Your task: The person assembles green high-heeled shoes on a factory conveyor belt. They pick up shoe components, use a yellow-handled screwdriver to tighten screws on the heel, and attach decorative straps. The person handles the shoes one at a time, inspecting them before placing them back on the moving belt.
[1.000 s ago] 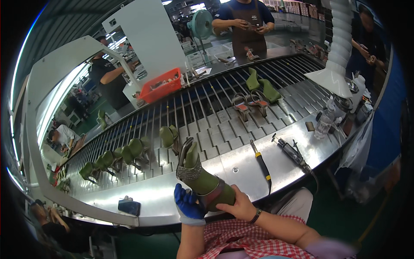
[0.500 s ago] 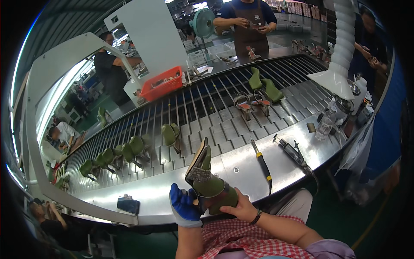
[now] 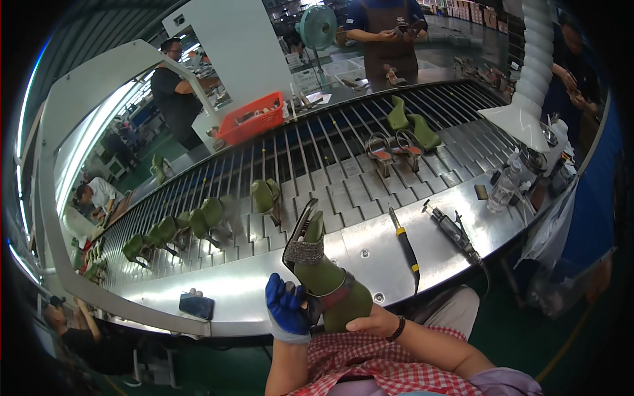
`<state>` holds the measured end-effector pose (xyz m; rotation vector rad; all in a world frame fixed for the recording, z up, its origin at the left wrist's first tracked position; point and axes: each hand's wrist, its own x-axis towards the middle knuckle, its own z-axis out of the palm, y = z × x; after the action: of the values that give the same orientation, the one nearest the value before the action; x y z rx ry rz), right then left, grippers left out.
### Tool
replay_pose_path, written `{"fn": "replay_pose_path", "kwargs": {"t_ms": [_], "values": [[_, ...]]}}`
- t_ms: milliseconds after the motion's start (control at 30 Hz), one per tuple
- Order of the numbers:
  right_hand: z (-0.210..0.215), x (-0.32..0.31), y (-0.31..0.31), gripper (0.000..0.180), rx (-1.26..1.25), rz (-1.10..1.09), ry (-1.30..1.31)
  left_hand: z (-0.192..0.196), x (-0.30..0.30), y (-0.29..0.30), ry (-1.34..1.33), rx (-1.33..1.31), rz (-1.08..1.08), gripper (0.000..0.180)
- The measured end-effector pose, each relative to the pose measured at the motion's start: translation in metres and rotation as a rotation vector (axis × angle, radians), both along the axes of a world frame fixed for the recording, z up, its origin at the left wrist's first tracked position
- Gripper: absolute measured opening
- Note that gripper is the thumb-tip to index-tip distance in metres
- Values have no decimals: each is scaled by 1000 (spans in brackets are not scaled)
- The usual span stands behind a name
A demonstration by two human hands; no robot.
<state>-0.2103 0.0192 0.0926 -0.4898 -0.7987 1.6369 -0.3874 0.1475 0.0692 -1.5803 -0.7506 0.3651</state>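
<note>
I hold a green shoe last (image 3: 330,287) with a strappy sandal upper and a glittery band fitted on it, just above the near edge of the steel bench (image 3: 383,254). My left hand (image 3: 287,307), in a blue glove, grips its left side near the straps. My bare right hand (image 3: 373,323), with a dark wristband, cups the last from below. The shoe's toe points away from me, tilted upward.
A slatted conveyor (image 3: 317,171) carries several green lasts (image 3: 267,197) and sandals (image 3: 396,148). A yellow-handled screwdriver (image 3: 404,247), a power tool (image 3: 452,231), a bottle (image 3: 503,188), a phone (image 3: 197,305) and a red basket (image 3: 254,119) lie around. Other people stand beyond the belt.
The shoe has turned in my hands: its sole side now faces left and the toe rises higher. Lasts on the conveyor have shifted slightly. The person at the back left moved.
</note>
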Motion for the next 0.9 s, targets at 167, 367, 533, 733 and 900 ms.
{"fn": "replay_pose_path", "kwargs": {"t_ms": [167, 367, 533, 733, 900], "values": [[-6, -15, 1, 62, -61, 44, 35, 53, 13, -7, 1971, 952, 143, 24], [17, -36, 5, 76, -208, 79, -40, 29, -25, 20, 1953, 938, 5, 33], [14, -41, 17, 79, -243, 81, -136, 43, -31, 39, 1806, 1009, 79, 29], [1, -31, -13, 86, -339, 293, -116, 46, -132, 129, 2191, 804, 682, 44], [5, 2, 36, 58, -515, 84, -173, 79, -88, 91, 2131, 619, 574, 44]]}}
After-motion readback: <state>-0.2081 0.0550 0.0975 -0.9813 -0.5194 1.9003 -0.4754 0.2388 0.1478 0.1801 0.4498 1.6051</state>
